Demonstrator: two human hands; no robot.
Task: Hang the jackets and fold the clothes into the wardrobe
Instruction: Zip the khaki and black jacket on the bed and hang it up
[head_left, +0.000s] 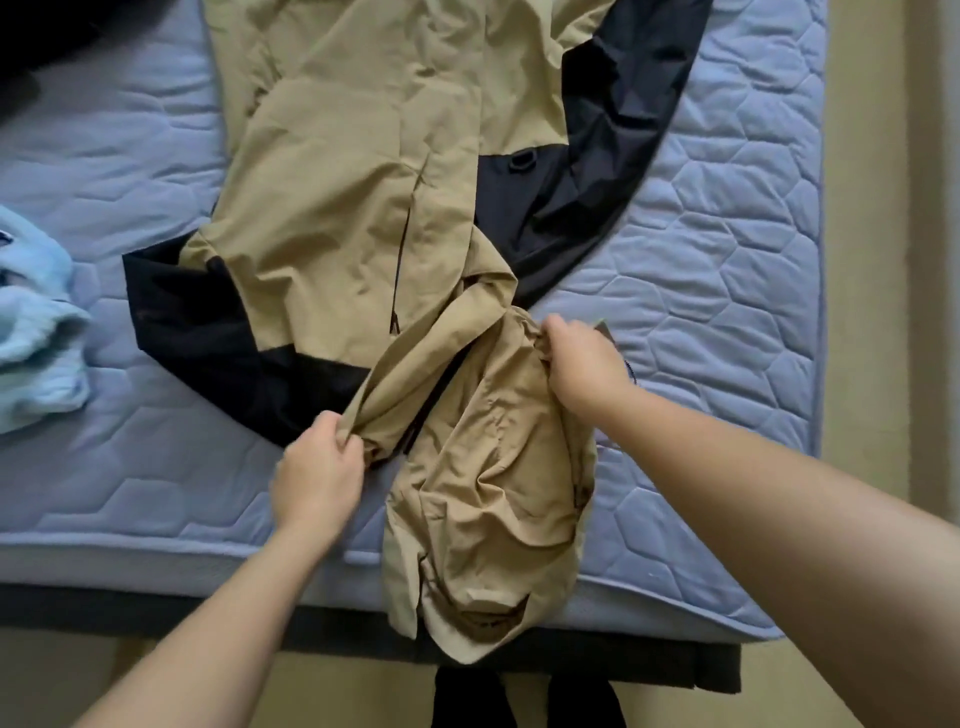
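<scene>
Two fists, my left hand (317, 467) and right hand (576, 358), clutch collar fabric of the tan-and-black jacket (337, 182) spread on the bed (727, 234), hood (483, 519) over the bed's near edge; it looks light, limp, slippery, best held at the shoulders.

I am viewing a bedroom in a home. Indicators: a bare quilted blue mattress (727, 249) is filling most of the view and sitting on a dark bed base (156, 608). A tan-and-black jacket (337, 208) and a light blue garment (36, 358) are lying on it. Beige floor (332, 691) is showing below the bed edge.
</scene>
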